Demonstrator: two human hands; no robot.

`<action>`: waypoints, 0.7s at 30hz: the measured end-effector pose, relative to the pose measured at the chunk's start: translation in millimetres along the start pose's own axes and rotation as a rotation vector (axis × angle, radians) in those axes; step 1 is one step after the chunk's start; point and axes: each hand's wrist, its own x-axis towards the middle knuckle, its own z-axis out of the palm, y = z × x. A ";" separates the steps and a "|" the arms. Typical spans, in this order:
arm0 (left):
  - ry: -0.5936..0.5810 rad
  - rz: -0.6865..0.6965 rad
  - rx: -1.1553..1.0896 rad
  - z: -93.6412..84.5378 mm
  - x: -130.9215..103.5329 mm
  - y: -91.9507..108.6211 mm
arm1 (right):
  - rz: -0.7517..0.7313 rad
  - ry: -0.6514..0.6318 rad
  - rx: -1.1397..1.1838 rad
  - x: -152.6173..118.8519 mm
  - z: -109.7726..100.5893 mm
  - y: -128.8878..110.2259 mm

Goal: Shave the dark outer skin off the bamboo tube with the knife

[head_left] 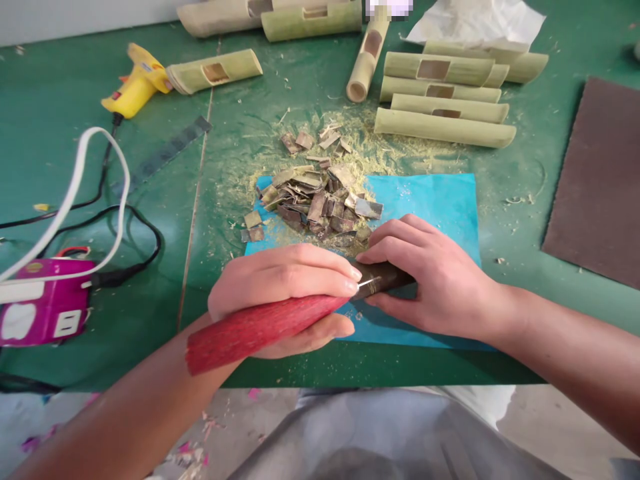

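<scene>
My left hand (280, 283) is closed around a red-handled carving tool (250, 337), whose thin metal tip points to the right. The tip meets a dark brown bamboo piece (383, 279), where light scratch marks show. Gripping that bamboo piece from the right is my right hand (425, 273), fingers on its far side and thumb on the near side. Part of the piece is hidden under my right palm. Both hands are over a blue sheet (430, 207). Just beyond them lies a heap of small bamboo chips (320, 200) with yellowish sawdust.
Several cut bamboo tubes (445, 127) with square openings lie at the back right. A yellow glue gun (133, 83) touches another bamboo tube (235, 69) at the back left. A purple power block (47, 300) with cables is at left; a brown board (600, 180) lies at right.
</scene>
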 end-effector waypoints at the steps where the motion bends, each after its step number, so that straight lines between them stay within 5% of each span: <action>1: -0.003 -0.001 0.000 0.2 -0.3 -0.1 | -0.001 0.001 0.001 0.0 0.2 0.0; 21: 0.047 -0.015 0.076 -2.3 -0.5 8.1 | -0.023 0.006 0.003 -0.4 1.7 2.3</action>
